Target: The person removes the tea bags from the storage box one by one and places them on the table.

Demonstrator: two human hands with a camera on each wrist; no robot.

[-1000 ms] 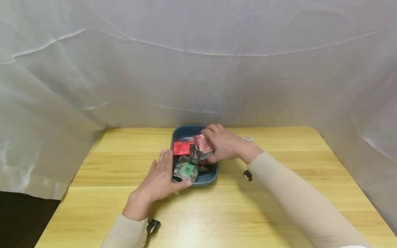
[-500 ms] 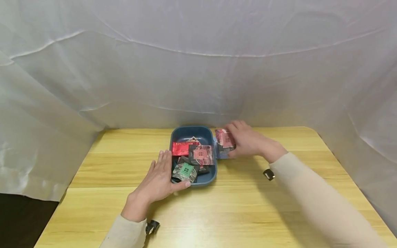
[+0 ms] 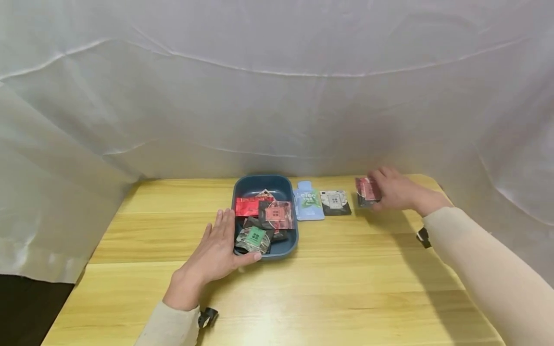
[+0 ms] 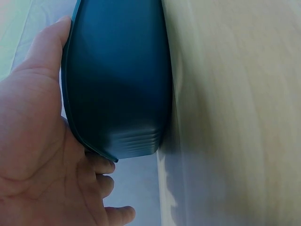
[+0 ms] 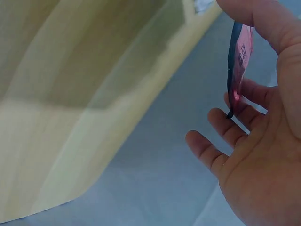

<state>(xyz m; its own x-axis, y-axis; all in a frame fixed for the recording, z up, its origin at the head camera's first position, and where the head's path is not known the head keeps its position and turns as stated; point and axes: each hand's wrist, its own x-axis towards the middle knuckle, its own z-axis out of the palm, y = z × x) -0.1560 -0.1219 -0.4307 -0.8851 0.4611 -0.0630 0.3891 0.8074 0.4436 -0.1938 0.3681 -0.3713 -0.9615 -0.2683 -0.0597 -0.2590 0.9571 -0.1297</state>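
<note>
A pink and black sachet [image 3: 367,191] is pinched between thumb and fingers of my right hand [image 3: 397,191], above the back right of the table. In the right wrist view the same sachet [image 5: 240,61] is seen edge-on, raised off the wood. My left hand [image 3: 216,250] rests against the left side and front corner of a blue plastic bin [image 3: 287,247], its fingers straight and thumb along the rim. Several sachets lie in the bin: a red one [image 3: 248,206], a pink and black one [image 3: 277,215] and a green-labelled one [image 3: 255,236]. The left wrist view shows the bin's wall [image 4: 117,84].
Right of the bin, a pale blue LeTea pouch [image 3: 309,202] and a black and white sachet [image 3: 335,202] lie side by side on the wooden table [image 3: 329,288]. A grey cloth curtain [image 3: 277,96] hangs behind the table's back edge.
My right hand has lifted the pink and black sachet out of the bin and carried it right, past the pouch and the black and white sachet. The left hand stays at the bin.
</note>
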